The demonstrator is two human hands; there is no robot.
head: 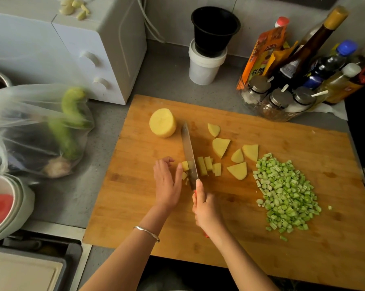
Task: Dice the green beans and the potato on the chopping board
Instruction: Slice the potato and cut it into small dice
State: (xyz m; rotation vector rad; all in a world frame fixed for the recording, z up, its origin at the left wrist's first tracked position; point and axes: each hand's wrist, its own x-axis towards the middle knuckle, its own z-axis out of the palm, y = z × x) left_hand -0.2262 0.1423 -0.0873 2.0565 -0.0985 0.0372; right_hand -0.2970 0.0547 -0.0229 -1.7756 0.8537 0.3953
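A wooden chopping board [303, 259] lies on the grey counter. A heap of diced green beans [286, 196] sits on its right side. A peeled potato half [163, 122] stands at the board's far left, and several flat potato wedges [220, 146] lie in the middle. My right hand [205, 208] grips a knife [189, 152] whose blade rests down among cut potato sticks [207, 165]. My left hand [167, 182] lies just left of the blade, fingertips holding small potato pieces [185, 165] against it.
A white microwave [89, 49] stands at the back left, with a plastic bag of vegetables [51, 131] in front of it. A black cup in a white tub [208, 49] and a rack of sauce bottles and spice jars [299, 80] line the back. Stacked bowls [7, 206] sit at the left.
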